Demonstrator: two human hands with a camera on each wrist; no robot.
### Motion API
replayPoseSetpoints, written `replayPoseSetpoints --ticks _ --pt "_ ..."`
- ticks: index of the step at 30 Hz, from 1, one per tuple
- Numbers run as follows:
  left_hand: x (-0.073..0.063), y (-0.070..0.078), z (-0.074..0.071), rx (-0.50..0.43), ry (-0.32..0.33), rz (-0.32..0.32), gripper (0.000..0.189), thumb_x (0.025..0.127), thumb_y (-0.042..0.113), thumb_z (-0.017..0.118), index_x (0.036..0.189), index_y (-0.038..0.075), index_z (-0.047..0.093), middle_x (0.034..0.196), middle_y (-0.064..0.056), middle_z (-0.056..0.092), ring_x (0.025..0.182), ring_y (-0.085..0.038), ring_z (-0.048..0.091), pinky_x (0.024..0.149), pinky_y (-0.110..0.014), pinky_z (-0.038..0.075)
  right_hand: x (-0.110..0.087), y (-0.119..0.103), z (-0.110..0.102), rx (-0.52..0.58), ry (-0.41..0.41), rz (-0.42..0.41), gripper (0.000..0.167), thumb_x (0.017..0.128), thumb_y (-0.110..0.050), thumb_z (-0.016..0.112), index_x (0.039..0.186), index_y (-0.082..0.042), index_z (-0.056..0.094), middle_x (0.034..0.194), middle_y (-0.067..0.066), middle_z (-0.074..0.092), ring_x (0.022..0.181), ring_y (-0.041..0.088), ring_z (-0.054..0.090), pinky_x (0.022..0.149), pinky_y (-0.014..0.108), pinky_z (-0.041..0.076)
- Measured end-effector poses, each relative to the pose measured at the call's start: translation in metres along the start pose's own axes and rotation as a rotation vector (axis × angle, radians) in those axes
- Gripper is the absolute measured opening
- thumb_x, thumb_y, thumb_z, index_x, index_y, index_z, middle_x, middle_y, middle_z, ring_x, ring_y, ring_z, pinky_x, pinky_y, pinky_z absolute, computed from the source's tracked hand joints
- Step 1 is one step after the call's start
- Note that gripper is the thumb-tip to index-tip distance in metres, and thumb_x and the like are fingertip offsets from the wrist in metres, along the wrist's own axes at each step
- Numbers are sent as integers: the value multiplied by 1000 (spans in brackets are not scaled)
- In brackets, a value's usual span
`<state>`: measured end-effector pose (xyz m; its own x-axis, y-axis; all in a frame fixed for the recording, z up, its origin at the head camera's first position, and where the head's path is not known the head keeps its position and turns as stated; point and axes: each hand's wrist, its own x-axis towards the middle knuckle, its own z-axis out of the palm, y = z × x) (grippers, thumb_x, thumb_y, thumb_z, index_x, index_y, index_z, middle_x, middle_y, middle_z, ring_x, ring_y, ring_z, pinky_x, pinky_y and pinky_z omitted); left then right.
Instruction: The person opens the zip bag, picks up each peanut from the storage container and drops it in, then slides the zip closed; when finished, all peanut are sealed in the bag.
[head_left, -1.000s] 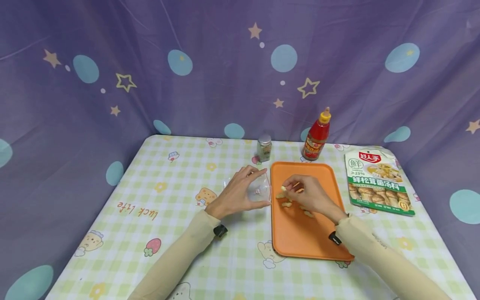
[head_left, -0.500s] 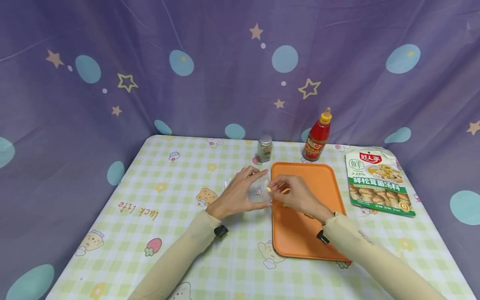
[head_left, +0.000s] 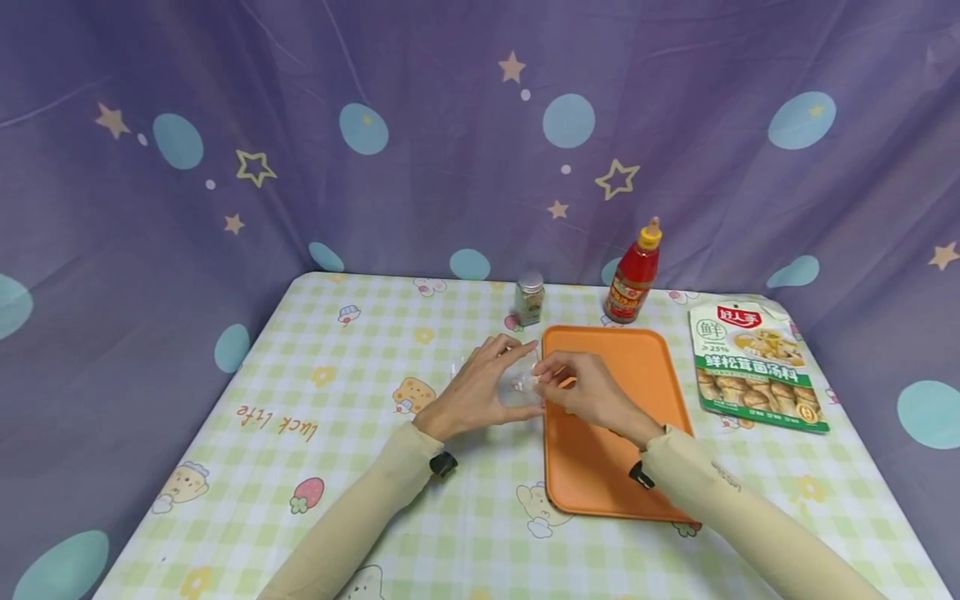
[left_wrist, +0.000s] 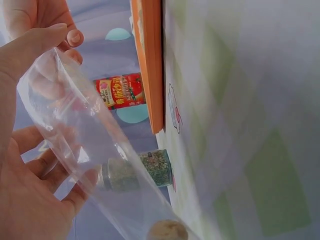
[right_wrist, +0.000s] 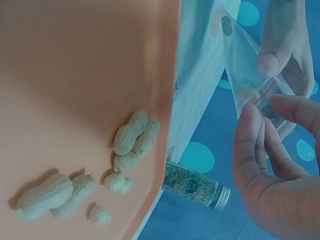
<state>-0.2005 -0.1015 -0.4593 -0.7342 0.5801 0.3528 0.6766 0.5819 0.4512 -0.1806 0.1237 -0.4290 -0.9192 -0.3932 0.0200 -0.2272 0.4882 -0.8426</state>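
At the nine o'clock side of the orange tray (head_left: 615, 475), the left hand (head_left: 477, 387), thumb and fingers wide apart, is holding a clear bag (head_left: 516, 387); at the bag's three o'clock mouth, the right hand (head_left: 588, 390) is bending its fingers, any grip being indeterminable. Peanuts (right_wrist: 125, 140) are lying on the tray.

This is a curtained-off table nook with a homely look; whether it stands in a house or a studio cannot be told. A purple curtain (head_left: 442, 125), printed with stars and pale blue dots, hangs behind the far edge of the tabletop (head_left: 465, 533) and runs on past its left and right edges. The checked tablecloth (head_left: 360, 333) carries strawberries, flowers, cartoon figures and the words "luck life". The goods are of a kitchen sort: a red sauce bottle (head_left: 632, 287) and a small herb jar (head_left: 529, 302) near the far edge, a food pouch (head_left: 757, 367) by the far right corner, and peanuts (right_wrist: 46, 196) on an orange tray (head_left: 592, 479).
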Motion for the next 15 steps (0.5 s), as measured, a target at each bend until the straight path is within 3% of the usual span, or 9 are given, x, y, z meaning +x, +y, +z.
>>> replayPoseSetpoints --ticks 9,15 --pt "0 1 -1 13 -8 -7 96 78 59 86 156 17 49 131 1 55 107 -13 50 95 -36 45 -5 1 -3 12 2 30 17 96 -20 75 111 -12 75 103 7 74 93 22 69 67 33 60" --pt "0 1 -2 14 -7 -16 96 79 59 86 156 16 49 129 2 54 106 -12 47 95 -36 44 -7 6 -12 -61 34 6 18 96 -17 75 111 -7 76 101 4 76 91 18 71 78 33 60"
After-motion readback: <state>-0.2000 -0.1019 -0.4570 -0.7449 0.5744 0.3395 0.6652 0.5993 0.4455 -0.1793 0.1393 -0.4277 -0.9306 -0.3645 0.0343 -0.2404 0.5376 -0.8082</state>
